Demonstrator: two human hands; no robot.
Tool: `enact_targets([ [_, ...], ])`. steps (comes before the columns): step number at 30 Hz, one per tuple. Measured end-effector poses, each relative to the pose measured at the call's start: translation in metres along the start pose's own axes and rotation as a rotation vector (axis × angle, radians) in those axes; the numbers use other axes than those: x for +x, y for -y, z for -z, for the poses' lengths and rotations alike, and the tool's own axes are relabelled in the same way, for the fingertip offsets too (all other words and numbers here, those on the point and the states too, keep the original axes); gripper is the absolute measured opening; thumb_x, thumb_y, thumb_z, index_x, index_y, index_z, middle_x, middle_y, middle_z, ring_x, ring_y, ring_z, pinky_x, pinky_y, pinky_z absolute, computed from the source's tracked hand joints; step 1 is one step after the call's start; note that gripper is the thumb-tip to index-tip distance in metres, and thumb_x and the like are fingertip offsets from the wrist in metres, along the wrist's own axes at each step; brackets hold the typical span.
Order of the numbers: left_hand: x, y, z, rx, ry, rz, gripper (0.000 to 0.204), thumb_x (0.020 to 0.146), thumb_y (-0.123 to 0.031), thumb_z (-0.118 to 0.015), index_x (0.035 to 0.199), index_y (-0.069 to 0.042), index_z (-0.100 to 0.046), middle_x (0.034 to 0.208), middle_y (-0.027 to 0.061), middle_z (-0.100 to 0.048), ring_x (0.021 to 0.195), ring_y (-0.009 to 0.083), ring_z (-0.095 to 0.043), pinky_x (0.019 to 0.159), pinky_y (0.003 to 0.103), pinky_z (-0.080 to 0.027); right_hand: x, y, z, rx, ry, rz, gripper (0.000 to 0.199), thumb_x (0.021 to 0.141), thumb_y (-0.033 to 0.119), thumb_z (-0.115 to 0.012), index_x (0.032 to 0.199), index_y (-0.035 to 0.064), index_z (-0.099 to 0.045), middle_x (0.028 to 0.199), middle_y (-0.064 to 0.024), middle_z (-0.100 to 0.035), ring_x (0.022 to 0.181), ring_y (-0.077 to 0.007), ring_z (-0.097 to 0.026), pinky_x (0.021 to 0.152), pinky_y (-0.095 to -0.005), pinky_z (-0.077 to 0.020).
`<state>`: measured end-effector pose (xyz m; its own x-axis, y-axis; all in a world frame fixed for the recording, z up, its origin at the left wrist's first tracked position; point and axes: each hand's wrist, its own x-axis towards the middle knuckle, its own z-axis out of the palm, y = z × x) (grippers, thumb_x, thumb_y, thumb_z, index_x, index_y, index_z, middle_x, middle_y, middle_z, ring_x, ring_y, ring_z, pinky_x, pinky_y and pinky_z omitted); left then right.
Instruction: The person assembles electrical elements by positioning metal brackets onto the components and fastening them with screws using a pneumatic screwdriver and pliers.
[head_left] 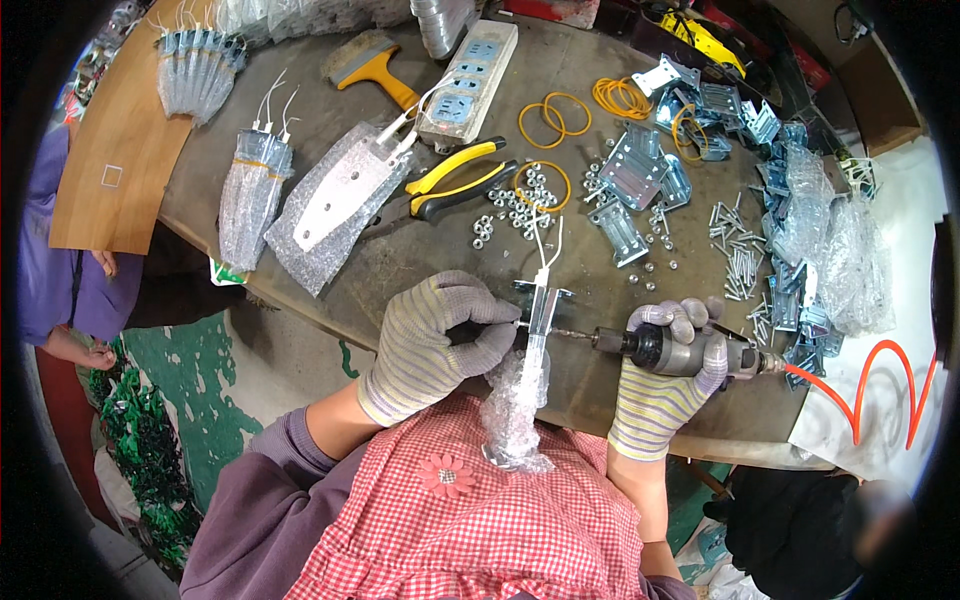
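My left hand point(440, 335), in a striped glove, is closed in a pinch beside a shiny metal bracket point(541, 310). What its fingertips hold is too small to make out. The bracket sits on a narrow piece with two white wires point(545, 255) at its far end. Bubble wrap point(515, 410) covers the near end, which rests against my apron. My right hand point(672, 385), also gloved, grips an air drill point(690, 352) lying level. Its thin bit point(572, 333) points left and reaches the bracket's right side; whether it touches cannot be told.
Loose nuts point(520, 205), pliers point(460, 180), rubber bands point(620, 98), metal brackets point(635, 165) and screws point(740, 260) lie beyond my hands. A white wired plate point(345, 190) on bubble wrap and a power strip point(468, 85) are farther off. An orange coiled hose point(858, 410) runs right. Another person's hand point(100, 355) shows at left.
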<state>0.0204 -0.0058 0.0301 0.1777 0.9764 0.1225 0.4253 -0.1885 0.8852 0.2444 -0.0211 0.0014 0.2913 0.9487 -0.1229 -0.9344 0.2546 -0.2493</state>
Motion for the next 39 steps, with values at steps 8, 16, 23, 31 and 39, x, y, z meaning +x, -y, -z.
enact_targets([
  [8, 0.002, -0.003, 0.0, -0.013, -0.01, -0.006, 0.015, 0.07, -0.011, -0.078, 0.083, -0.006, -0.073, 0.076, 0.0069, -0.065, 0.071, 0.0207, -0.063, 0.066, 0.029, -0.049, 0.0, -0.001, -0.002, 0.01, 0.003, -0.002, 0.033, 0.086, 0.011, -0.064, 0.118, 0.0097, -0.056, 0.092, -0.0013, -0.05, 0.082, -0.0144, -0.05, 0.09, -0.0373, -0.0425],
  [16, 0.008, -0.008, 0.003, -0.012, 0.1, 0.052, 0.013, 0.077, -0.011, -0.073, 0.088, -0.004, -0.071, 0.083, 0.0084, -0.068, 0.075, 0.0218, -0.065, 0.07, 0.03, -0.051, 0.0, -0.002, -0.002, -0.009, -0.005, -0.018, 0.051, 0.087, 0.015, -0.065, 0.135, 0.0083, -0.05, 0.094, -0.0016, -0.051, 0.083, -0.0142, -0.052, 0.091, -0.0378, -0.0448],
  [23, 0.006, 0.009, 0.009, -0.056, 0.191, -0.03, 0.018, 0.081, -0.013, -0.069, 0.098, -0.005, -0.071, 0.094, 0.0104, -0.069, 0.086, 0.0249, -0.067, 0.079, 0.033, -0.052, 0.001, 0.0, 0.0, 0.01, 0.044, -0.02, 0.054, 0.088, 0.017, -0.065, 0.139, 0.0104, -0.048, 0.096, -0.0013, -0.052, 0.083, -0.0134, -0.051, 0.092, -0.0361, -0.0439],
  [31, 0.006, 0.008, 0.011, -0.082, 0.24, 0.001, 0.021, 0.08, -0.015, -0.072, 0.1, -0.008, -0.072, 0.095, 0.0092, -0.069, 0.089, 0.0245, -0.067, 0.08, 0.033, -0.052, 0.002, 0.0, 0.002, 0.003, 0.043, -0.023, 0.055, 0.088, 0.016, -0.065, 0.14, 0.0086, -0.046, 0.095, -0.0014, -0.052, 0.083, -0.0135, -0.053, 0.092, -0.0368, -0.0452],
  [39, 0.004, 0.01, 0.01, -0.056, 0.208, -0.042, 0.023, 0.079, -0.014, -0.076, 0.101, -0.009, -0.075, 0.094, 0.009, -0.069, 0.087, 0.0232, -0.068, 0.076, 0.031, -0.053, 0.002, 0.0, 0.003, 0.005, 0.043, -0.012, 0.058, 0.087, 0.015, -0.065, 0.141, 0.0073, -0.044, 0.095, -0.002, -0.051, 0.084, -0.0135, -0.054, 0.091, -0.0371, -0.0468],
])
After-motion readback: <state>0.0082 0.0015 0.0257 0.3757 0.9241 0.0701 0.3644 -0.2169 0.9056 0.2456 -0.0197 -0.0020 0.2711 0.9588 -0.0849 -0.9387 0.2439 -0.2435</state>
